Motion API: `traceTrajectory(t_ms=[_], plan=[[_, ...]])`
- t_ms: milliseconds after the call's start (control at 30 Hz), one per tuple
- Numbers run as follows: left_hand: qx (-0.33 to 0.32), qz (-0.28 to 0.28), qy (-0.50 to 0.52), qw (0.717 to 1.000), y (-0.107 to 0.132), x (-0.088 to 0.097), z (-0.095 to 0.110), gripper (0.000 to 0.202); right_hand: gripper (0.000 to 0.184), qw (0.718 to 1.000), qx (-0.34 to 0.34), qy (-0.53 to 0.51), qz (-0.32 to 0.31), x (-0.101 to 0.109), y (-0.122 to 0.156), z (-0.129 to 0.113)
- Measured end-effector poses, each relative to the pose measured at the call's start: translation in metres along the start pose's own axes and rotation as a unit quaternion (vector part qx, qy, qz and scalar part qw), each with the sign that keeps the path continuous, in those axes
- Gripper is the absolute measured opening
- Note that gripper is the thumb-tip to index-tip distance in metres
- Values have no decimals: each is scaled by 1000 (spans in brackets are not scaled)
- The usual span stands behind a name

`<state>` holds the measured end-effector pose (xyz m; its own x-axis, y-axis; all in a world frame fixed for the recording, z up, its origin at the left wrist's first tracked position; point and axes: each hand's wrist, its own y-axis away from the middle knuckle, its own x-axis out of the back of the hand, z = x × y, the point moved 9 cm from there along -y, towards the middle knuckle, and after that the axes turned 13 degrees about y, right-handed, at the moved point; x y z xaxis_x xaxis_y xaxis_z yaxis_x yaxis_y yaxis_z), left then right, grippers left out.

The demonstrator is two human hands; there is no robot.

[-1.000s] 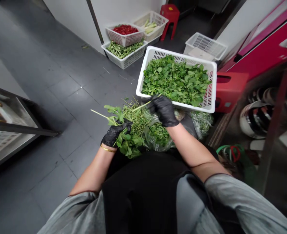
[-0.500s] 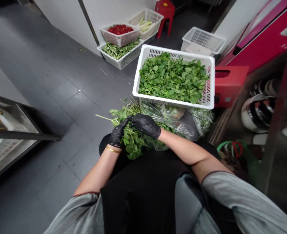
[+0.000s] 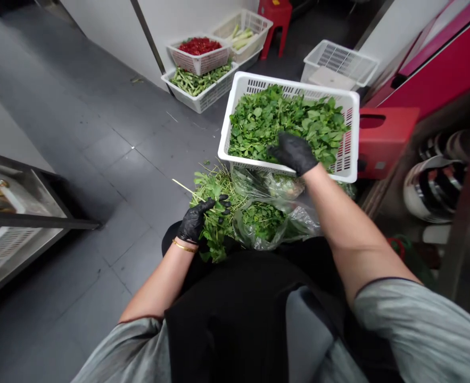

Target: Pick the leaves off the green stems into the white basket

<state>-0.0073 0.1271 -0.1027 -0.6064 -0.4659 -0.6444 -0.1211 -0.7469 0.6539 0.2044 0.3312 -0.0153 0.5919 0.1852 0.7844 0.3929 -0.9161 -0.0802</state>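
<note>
My left hand (image 3: 195, 219), in a black glove, holds a bunch of leafy greens (image 3: 215, 244) above my lap. Its fingertips show among the stems, and one long pale stem juts out to the left. My right hand (image 3: 294, 152), gloved too, is at the near side of a white slotted basket (image 3: 294, 80) heaped with picked green leaves (image 3: 274, 117). Its thumb and fingers look apart over the leaves, with nothing visible held in them. Below the basket, a clear plastic bag (image 3: 263, 223) stands open with more greens inside.
Loose stems (image 3: 219, 178) lie beyond my left hand. Crates with red chillies (image 3: 199, 46), cut green vegetables (image 3: 197, 82) and pale stalks (image 3: 240, 38) stand by the wall. Red stool (image 3: 386, 143) is right of the basket; a metal rack (image 3: 39, 218) stands left.
My right hand has left the bunch by my left hand and moved forward and right, over the basket's leaves. My left hand stays with the bunch. The open bag of greens is now uncovered.
</note>
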Motion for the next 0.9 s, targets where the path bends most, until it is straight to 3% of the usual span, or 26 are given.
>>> traceTrajectory(t_ms=[67, 100, 167, 233, 400, 500, 600, 700, 800, 900], plan=[[3, 18, -12, 1000, -2, 2, -4, 42, 40, 990, -27, -59, -122, -59, 20, -23], [-3, 28, -20, 999, -2, 4, -5, 40, 37, 978, 12, -127, -167, -85, 32, -47], [-19, 44, -30, 998, -2, 8, -4, 37, 30, 951, 89, -233, -182, -114, 49, -89], [-21, 41, -25, 999, 1, 13, -2, 34, 26, 940, 99, -298, -131, -115, 55, -101], [-7, -43, -4, 999, 9, 27, 6, 29, 31, 945, -62, -322, 10, -74, 59, -56], [-39, -77, -4, 996, 14, 27, 10, 26, 34, 937, -81, -339, -7, -73, 70, -62], [-66, -62, -46, 995, 21, 21, 6, 33, 37, 931, -53, -357, -58, -94, 82, -88], [-68, -44, -102, 991, 27, 18, -3, 35, 42, 927, -40, -370, -56, -114, 89, -103], [-108, -20, -126, 986, 27, 26, 0, 37, 40, 949, -17, -313, -37, -122, 95, -108], [-163, -5, -134, 977, 22, 36, 7, 37, 32, 982, 42, -179, -50, -124, 106, -116]])
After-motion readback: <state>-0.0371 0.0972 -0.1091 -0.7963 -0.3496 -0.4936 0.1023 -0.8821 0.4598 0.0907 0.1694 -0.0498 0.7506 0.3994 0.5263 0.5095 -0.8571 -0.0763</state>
